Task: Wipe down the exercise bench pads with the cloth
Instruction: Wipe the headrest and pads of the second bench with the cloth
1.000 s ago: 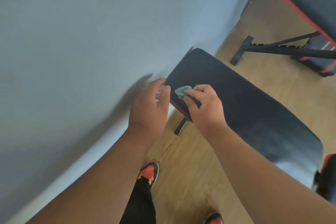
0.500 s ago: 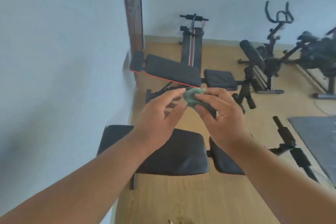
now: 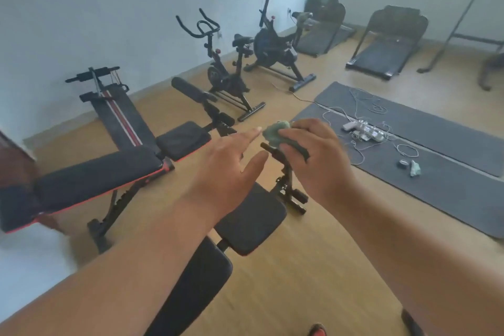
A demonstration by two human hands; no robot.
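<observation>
With the right hand (image 3: 316, 161) bunching the cloth (image 3: 275, 132) in curled fingers and the left hand (image 3: 229, 172) spread flat beside it, better shake the cloth flat before pressing it onto the seat pad (image 3: 253, 226) below.

arms: two bare forearms, no sleeves in view, entering from the lower left and lower right of the frame
left hand (image 3: 226, 172): bare, no glove, ring or watch visible
right hand (image 3: 319, 161): bare, no glove or wristband visible
footwear: red-orange shoe toe with dark trim (image 3: 317, 330) at the bottom edge, right of centre
</observation>
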